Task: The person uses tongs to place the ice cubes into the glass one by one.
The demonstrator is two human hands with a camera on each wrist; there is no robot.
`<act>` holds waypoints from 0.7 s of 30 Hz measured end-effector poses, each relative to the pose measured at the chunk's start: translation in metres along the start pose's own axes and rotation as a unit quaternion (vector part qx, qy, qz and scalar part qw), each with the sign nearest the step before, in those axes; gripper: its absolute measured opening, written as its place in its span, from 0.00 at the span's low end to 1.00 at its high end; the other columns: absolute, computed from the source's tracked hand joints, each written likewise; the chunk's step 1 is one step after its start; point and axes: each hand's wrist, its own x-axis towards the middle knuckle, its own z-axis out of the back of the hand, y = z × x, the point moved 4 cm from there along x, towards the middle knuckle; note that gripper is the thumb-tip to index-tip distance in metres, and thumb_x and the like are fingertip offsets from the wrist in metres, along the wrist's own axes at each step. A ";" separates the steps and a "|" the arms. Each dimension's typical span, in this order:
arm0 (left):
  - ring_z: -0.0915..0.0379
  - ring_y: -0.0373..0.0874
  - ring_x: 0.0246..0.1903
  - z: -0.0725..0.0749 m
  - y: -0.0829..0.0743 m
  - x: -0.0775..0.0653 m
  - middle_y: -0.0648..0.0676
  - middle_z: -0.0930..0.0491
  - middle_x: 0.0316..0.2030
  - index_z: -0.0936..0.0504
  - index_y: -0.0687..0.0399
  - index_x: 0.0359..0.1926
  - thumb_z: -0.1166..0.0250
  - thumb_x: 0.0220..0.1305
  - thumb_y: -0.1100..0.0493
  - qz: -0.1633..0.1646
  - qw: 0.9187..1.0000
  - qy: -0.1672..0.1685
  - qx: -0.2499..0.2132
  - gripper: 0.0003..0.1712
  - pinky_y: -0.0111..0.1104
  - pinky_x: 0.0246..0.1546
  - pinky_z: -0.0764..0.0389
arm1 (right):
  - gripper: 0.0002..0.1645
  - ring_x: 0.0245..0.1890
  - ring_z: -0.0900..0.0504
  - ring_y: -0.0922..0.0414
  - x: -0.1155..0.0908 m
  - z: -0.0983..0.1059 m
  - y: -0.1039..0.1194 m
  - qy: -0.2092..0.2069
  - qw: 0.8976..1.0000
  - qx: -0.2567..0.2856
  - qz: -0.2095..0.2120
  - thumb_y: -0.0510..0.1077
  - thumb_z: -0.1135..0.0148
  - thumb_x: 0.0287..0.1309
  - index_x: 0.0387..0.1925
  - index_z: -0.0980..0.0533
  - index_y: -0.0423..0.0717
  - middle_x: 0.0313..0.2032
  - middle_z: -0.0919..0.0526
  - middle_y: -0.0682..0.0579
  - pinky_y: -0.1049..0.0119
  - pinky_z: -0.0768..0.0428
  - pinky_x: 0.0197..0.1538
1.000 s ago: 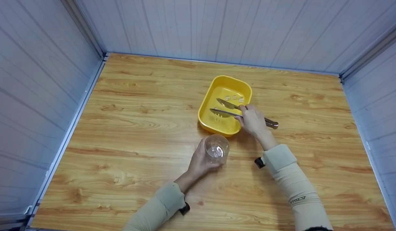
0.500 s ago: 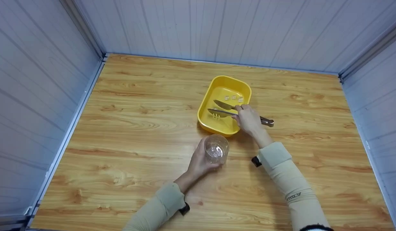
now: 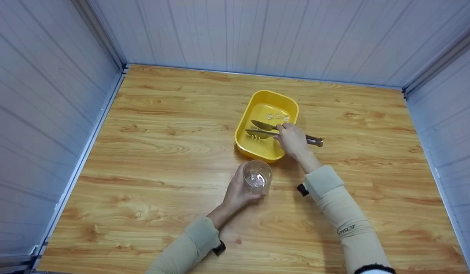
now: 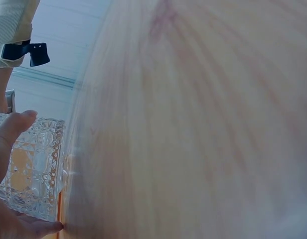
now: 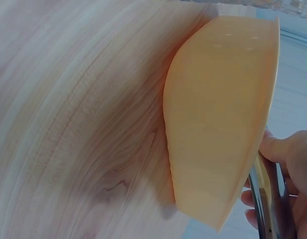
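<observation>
My right hand (image 3: 292,140) grips a pair of metal tongs (image 3: 314,141) over the right side of a yellow tub (image 3: 240,146). The tongs' two arms stand apart, their tips reaching down into the tub. Several small clear cubes (image 3: 278,116) lie on the tub's floor beyond the tongs. In the right wrist view the tub's outer wall (image 5: 218,109) hides the tips. My left hand (image 3: 236,192) curls around a clear drinking glass (image 3: 257,177) standing upright in front of the tub. Clear pieces show at the bottom of the glass. The left wrist view shows its patterned side (image 4: 36,169).
The wood-grain table (image 3: 162,152) is enclosed by pale panel walls (image 3: 235,34) at the back and both sides. The tub's near edge is close to the glass. A black wrist strap piece (image 3: 302,189) sticks out from the right cuff.
The right hand has shifted a little to the left with the tongs, bringing their tips further across the tub. The left hand and glass have stayed in place.
</observation>
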 end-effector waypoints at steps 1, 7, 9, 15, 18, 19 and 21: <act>0.38 0.47 0.54 0.000 0.000 0.000 0.55 0.34 0.54 0.44 0.58 0.60 0.23 0.26 0.54 -0.003 1.000 0.000 -0.001 0.57 0.40 0.54 0.36 | 0.17 0.33 0.26 0.44 0.000 0.000 0.000 -0.003 1.000 0.002 0.001 0.45 0.40 0.51 0.37 0.26 0.35 0.32 0.23 0.39 0.53 0.27 0.37; 0.37 0.48 0.53 0.000 0.001 0.000 0.56 0.34 0.53 0.44 0.59 0.60 0.23 0.26 0.55 -0.004 1.000 0.000 -0.003 0.57 0.40 0.54 0.36 | 0.13 0.31 0.26 0.45 0.001 0.000 0.002 -0.026 1.000 0.010 0.007 0.42 0.39 0.50 0.33 0.26 0.35 0.29 0.23 0.40 0.53 0.27 0.34; 0.37 0.47 0.53 -0.001 0.001 0.000 0.56 0.34 0.53 0.44 0.58 0.60 0.23 0.26 0.55 -0.002 1.000 0.001 -0.005 0.57 0.39 0.54 0.36 | 0.12 0.30 0.26 0.45 0.001 -0.002 0.001 -0.028 1.000 0.006 0.007 0.42 0.39 0.50 0.32 0.26 0.35 0.28 0.23 0.41 0.53 0.27 0.32; 0.38 0.46 0.54 -0.001 0.000 0.000 0.55 0.34 0.53 0.44 0.57 0.60 0.23 0.27 0.53 -0.008 1.000 0.002 0.003 0.57 0.39 0.55 0.36 | 0.12 0.27 0.24 0.45 0.003 -0.002 0.003 -0.028 0.999 -0.016 0.003 0.44 0.38 0.49 0.29 0.25 0.36 0.25 0.23 0.42 0.54 0.26 0.27; 0.38 0.47 0.54 -0.001 0.000 0.000 0.55 0.34 0.53 0.44 0.58 0.60 0.23 0.27 0.53 -0.012 1.000 0.001 0.005 0.57 0.39 0.55 0.37 | 0.12 0.27 0.24 0.46 0.003 -0.003 0.003 -0.016 1.000 -0.021 -0.007 0.44 0.38 0.50 0.29 0.25 0.37 0.25 0.22 0.42 0.54 0.26 0.27; 0.38 0.47 0.54 -0.001 0.000 0.000 0.55 0.34 0.53 0.44 0.58 0.60 0.23 0.27 0.53 -0.012 1.000 0.000 0.004 0.57 0.39 0.55 0.37 | 0.12 0.27 0.24 0.46 0.003 -0.003 0.003 -0.012 1.000 -0.020 -0.011 0.44 0.39 0.50 0.29 0.24 0.37 0.25 0.22 0.43 0.54 0.26 0.28; 0.38 0.47 0.54 -0.001 0.000 0.000 0.55 0.34 0.53 0.44 0.58 0.60 0.23 0.27 0.53 -0.012 1.000 -0.001 0.003 0.57 0.39 0.55 0.37 | 0.11 0.28 0.24 0.46 0.004 -0.003 0.003 -0.009 1.000 -0.018 -0.015 0.43 0.39 0.50 0.30 0.24 0.37 0.25 0.22 0.43 0.54 0.26 0.28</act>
